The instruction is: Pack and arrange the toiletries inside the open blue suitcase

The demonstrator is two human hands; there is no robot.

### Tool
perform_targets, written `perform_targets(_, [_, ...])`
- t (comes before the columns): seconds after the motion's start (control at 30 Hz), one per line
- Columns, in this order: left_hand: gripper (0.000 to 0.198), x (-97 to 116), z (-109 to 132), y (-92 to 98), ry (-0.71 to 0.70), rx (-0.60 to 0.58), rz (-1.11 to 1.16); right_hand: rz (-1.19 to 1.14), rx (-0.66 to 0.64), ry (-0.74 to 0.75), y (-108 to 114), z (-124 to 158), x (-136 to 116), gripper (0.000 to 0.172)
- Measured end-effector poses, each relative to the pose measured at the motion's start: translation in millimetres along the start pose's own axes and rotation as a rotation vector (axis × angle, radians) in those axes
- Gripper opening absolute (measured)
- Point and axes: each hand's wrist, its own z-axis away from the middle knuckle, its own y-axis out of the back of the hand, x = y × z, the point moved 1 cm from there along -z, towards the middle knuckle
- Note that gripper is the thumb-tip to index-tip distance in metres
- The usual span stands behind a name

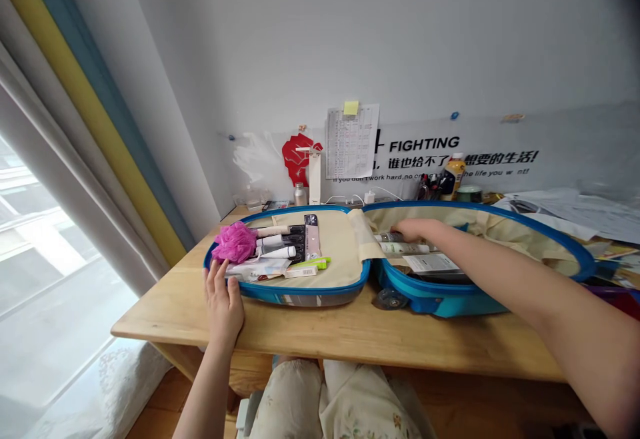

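Note:
A blue suitcase (300, 297) lies spread on the table with both halves facing up. My left hand (223, 299) rests against the near left rim of its left half, fingers stretched out. Close to those fingers are a pink bath puff (235, 242), white tubes (283, 252), a clear packet (257, 269) and a small white box (301, 272). Into the right half reaches my right hand (416, 228), its fingertips partly hidden, closed at the end of a small clear bottle (387, 237). A white tube (405, 248) lies just in front of that bottle.
The wooden table (310, 332) has its front edge above my knees. A white lamp (315, 176), a metal bottle (300, 194) and a yellow drink bottle (453, 178) stand behind the suitcase. Papers (555, 212) cover the right back; a curtain (95, 106) hangs left.

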Motion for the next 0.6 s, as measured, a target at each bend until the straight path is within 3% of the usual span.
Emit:
perform_targets(0.13, [0.054,-1,0,-0.1,-0.004,-0.005,-0.001,0.046,-0.087,-0.02,2,-7,1,0.036])
perform_targets(0.5, [0.052,-1,0,-0.6,0.006,-0.02,0.019,-0.029,0.011,0.01,2,1,9,0.048])
perform_targets(0.6, [0.053,-2,0,-1.1,0.011,-0.017,0.013,-0.017,0.013,0.016,1,-2,4,0.041])
